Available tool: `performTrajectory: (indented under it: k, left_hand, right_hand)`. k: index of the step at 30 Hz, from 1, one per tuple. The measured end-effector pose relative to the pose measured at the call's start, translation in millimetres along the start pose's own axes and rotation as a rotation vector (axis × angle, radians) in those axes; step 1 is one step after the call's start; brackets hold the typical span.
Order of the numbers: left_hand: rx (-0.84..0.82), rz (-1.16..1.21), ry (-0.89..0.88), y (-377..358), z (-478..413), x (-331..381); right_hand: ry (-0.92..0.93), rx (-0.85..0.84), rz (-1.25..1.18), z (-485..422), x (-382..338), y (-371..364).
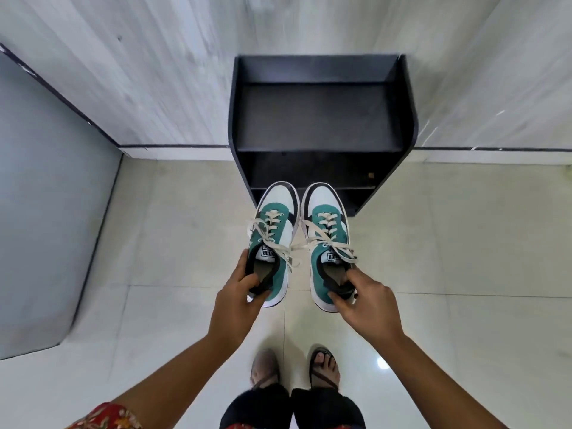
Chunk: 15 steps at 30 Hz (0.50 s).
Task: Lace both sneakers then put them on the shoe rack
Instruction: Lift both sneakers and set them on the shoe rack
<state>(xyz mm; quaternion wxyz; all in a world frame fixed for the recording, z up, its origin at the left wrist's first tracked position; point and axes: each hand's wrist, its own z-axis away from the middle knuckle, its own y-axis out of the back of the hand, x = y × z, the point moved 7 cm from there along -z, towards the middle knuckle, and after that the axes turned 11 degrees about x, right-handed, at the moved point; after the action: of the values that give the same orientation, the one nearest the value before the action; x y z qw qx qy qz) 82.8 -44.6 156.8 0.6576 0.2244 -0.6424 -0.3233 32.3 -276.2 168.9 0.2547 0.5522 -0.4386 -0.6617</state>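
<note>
green-and-white laced sneakers hang mid-frame: left hand point(238, 300) grips the left sneaker point(274, 243) heel, right hand point(368, 300) the right sneaker point(328, 243); black shoe rack point(318, 119) lower shelves lie in shadow.

Looking down, I see the black shoe rack point(322, 119) standing against the pale wall point(154, 72), its top shelf bare and open from above, hemmed only by the raised side panels and back board. The lower shelves are open at the front, though dark, and a small brown scrap point(370, 174) lies on one. Between me and the rack, the left sneaker point(274, 243) and right sneaker point(328, 246), held side by side in my hands, overlap the rack's bottom front edge. The tiled floor point(173, 230) is bare on both sides. A grey panel point(46, 196) closes the far left.
</note>
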Motion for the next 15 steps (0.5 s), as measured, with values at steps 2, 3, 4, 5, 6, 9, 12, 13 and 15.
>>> performTrajectory:
  k: [2, 3, 4, 5, 6, 9, 12, 13, 15]
  left_hand:
    - [0.038, 0.010, -0.017, 26.4, -7.5, 29.4]
    - [0.061, 0.014, -0.026, 36.3, -11.0, 41.5]
    - [0.086, 0.021, -0.037, 46.4, -17.5, 53.2]
    - [0.104, 0.027, -0.051, 54.8, -25.9, 63.5]
    - [0.121, 0.030, -0.066, 61.6, -36.5, 71.2]
    - [0.161, 0.039, -0.100, 73.7, -78.1, 85.4]
    - [0.190, 0.006, -0.138, 75.6, -130.0, 89.7]
    - [0.191, 0.000, -0.141, 74.0, -145.7, 88.8]
    - [0.190, -0.004, -0.145, 69.7, -177.6, 85.4]
  right_hand:
    - [0.005, 0.019, -0.012, -11.1, -20.7, 29.2]
    - [0.005, 0.025, -0.018, -16.6, -29.4, 39.6]
    - [0.006, 0.035, -0.028, -24.7, -38.8, 50.0]
    - [0.010, 0.050, -0.039, -33.7, -48.0, 58.9]
    - [0.016, 0.072, -0.051, -43.9, -56.4, 66.3]
    - [0.041, 0.126, -0.093, -83.7, -78.3, 77.9]
    - [0.041, 0.120, -0.105, -134.4, -91.4, 67.2]
    - [0.033, 0.109, -0.112, -149.0, -93.8, 61.1]
    - [0.006, 0.099, -0.131, -178.9, -96.2, 48.4]
